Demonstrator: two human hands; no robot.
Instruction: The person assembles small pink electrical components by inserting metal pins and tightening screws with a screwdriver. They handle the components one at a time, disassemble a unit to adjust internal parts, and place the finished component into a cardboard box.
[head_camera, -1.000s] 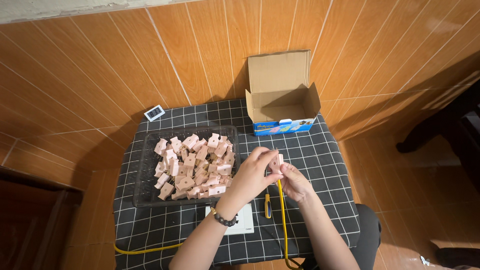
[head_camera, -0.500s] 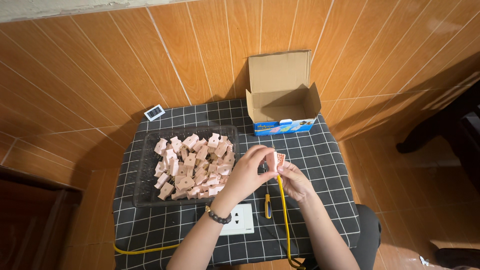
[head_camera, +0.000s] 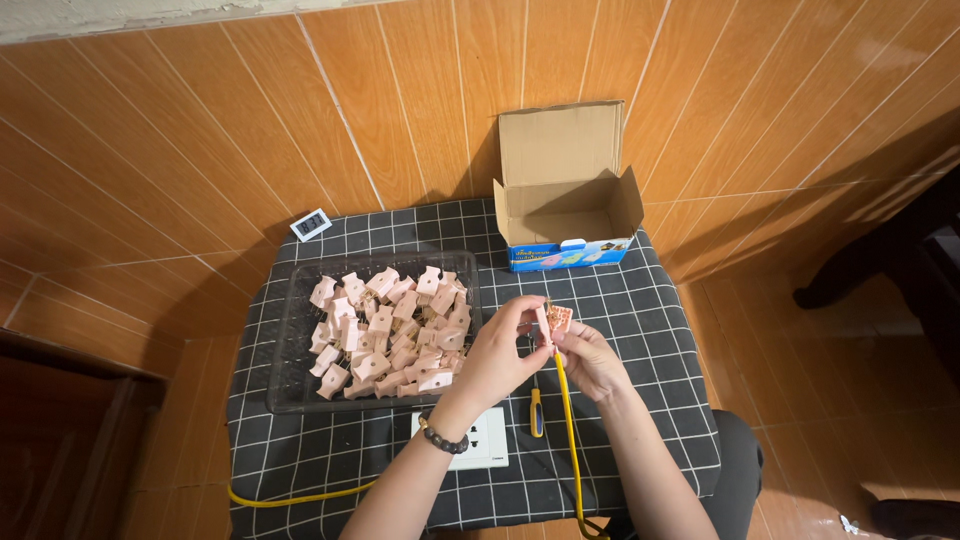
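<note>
— While both hands work over it, what is the biggest thing down there?

— A low table under a black cloth with a white grid (head_camera: 640, 400), set against orange tiles. At its far edge stands an open cardboard box (head_camera: 566, 205), flaps up. On the left lies a dark shallow tray (head_camera: 290, 385) heaped with small pink plastic pieces (head_camera: 392, 335). Beyond the tray sits a little white clock (head_camera: 311, 224).

— And nearer the person?

— A white wall socket plate (head_camera: 482, 440) lies flat, partly hidden by the left forearm. A yellow cable (head_camera: 566, 420) runs from the hands to the near edge, and a small screwdriver with a yellow handle (head_camera: 537, 410) lies just beside it.

— The hands?

— The left hand (head_camera: 498, 355), a beaded bracelet on its wrist, is curled with fingertips pinched on a pink plug piece (head_camera: 556, 320). The right hand (head_camera: 590, 358) is closed around the same piece from below, above the table's middle.
</note>
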